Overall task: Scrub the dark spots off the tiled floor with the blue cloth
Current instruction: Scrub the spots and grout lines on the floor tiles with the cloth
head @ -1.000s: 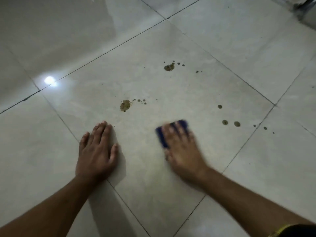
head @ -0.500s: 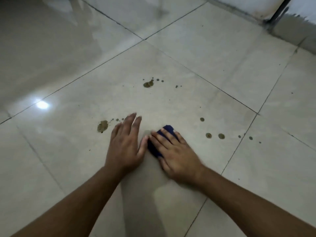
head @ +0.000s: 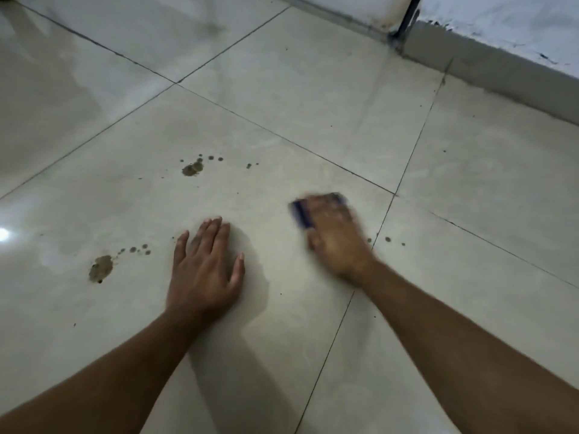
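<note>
Floor (head: 313, 98): large glossy pale-grey square tiles with faint marbling and thin dark grout lines; glare spot at far left edge.

Cloth (head: 301, 214): blue, flat, looks folded; only its left edge and a sliver past the fingertips show, the rest sits under the right hand (head: 336, 238). Right hand lies palm down on the cloth, pressing it to the tile near the tile's right grout line. Hand and cloth are motion-blurred, so I can't tell if the fingers lie straight or hook over the far edge.

Left hand (head: 205, 270): palm flat on bare tile, fingers straight and close together, thumb out to the side, holding nothing. Sharp, no blur.

Spots: two big brown irregular blotches, one (head: 101, 268) left of the left hand, one (head: 192, 169) farther out. Each has a trail of small round droplets to its right; the droplets are too small and soft to count exactly. A few more dots (head: 388, 239) lie just right of the right wrist, some possibly hidden by it.

Both forearms are cut off at the bottom edge. Top right: grey skirting (head: 488, 70) below a scuffed white wall, and a thin dark rod (head: 407, 17) cut off at the top.
</note>
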